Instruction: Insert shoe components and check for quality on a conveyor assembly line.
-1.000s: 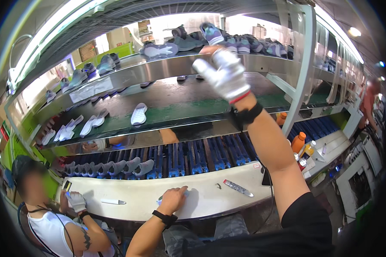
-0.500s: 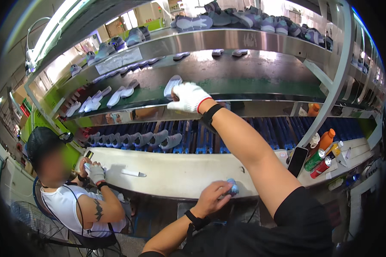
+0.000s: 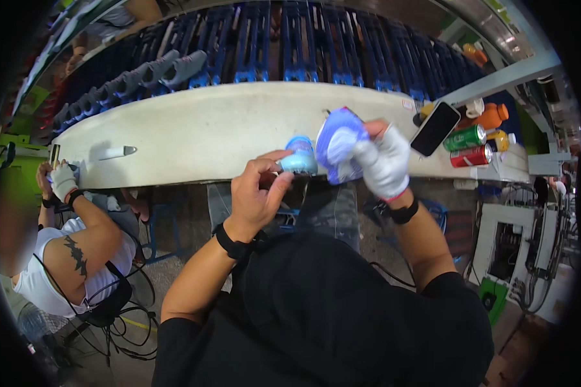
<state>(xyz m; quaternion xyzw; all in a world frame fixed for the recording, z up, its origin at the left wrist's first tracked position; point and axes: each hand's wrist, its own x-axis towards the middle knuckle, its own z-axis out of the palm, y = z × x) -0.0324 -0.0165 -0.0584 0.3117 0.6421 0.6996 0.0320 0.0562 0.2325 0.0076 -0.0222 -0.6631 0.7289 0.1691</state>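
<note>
My gloved right hand (image 3: 386, 161) holds a purple-and-white shoe sole (image 3: 342, 145) upright over the front part of the white bench (image 3: 226, 129). The thumb and fingers close round its right edge. Just left of the sole, at the bench's front edge, is a small light blue rounded piece (image 3: 298, 157); its exact kind is unclear. My bare left hand (image 3: 255, 187) has its curled fingers against the left side of this piece, partly hiding it. The sole and the blue piece are close together, and I cannot tell whether they touch.
Grey shoes (image 3: 145, 74) stand in a row on the blue slatted conveyor (image 3: 252, 45) behind the bench. A phone (image 3: 436, 129), drink cans (image 3: 466, 137) and bottles (image 3: 494, 116) stand at the right. A white tool (image 3: 117, 152) lies at left, near a seated co-worker (image 3: 90, 251).
My right hand has come down from the shelf to the bench with the sole. My left hand stays at the blue piece. The view has tilted down, so the upper shelves are out of sight.
</note>
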